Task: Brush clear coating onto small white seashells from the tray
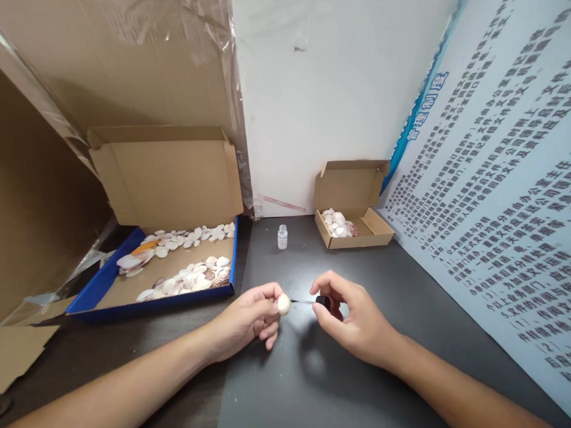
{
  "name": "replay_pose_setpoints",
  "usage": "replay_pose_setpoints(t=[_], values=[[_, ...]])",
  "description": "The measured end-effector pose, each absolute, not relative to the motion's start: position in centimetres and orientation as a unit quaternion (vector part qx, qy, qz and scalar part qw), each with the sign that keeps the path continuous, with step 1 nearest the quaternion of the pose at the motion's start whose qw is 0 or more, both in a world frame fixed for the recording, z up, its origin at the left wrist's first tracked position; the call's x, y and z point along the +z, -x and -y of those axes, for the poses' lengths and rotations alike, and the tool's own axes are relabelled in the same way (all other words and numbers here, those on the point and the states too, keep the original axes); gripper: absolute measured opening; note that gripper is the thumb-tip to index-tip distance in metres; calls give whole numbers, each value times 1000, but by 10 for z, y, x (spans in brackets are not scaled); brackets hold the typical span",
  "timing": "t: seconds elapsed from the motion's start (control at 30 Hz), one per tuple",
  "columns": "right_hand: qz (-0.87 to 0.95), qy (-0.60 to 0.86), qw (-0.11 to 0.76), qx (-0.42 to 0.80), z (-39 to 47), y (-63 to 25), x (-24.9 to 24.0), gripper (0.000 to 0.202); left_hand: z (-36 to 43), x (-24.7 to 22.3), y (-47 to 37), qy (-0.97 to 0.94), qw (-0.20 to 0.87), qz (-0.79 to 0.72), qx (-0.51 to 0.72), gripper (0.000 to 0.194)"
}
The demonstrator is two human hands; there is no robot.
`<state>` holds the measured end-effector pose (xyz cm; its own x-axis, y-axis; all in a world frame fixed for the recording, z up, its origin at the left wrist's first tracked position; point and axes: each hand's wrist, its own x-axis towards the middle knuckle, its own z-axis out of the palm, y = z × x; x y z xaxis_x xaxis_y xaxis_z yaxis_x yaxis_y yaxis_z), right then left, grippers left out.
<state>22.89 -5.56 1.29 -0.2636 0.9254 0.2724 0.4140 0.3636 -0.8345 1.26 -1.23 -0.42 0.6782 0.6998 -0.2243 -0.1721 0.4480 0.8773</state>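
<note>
Head view: left grip [251,315] pinches a shell [283,304], likely light, brittle, best held by its edges; right grip [352,314] clasps a black cap [323,301].

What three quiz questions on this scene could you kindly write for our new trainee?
1. True or false: the small bottle stands upright on the table.
2. Fill in the blank: the left hand holds up a ____, facing the thin brush in the right hand.
3. Multiple choice: what colour are the outer walls of the large open box?
A) Red
B) Blue
C) Green

Key: 1. True. 2. Shell. 3. B.
</note>
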Motion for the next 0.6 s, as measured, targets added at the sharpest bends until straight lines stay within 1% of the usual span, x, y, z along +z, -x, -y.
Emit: replay_pose_setpoints(t=[0.2,0.3,0.47,0.6], values=[[726,446,404,334,56,-229,14,7,12,-4,-13,-446,801,-291,275,25],[734,462,393,307,55,-227,16,3,12,-3,-13,-443,802,-290,277,24],[732,482,396,273,56,-227,18,3,13,-4,-12,-441,804,-283,281,19],[722,468,400,316,57,-228,18,4,13,-5,-12,-440,806,-277,282,17]])
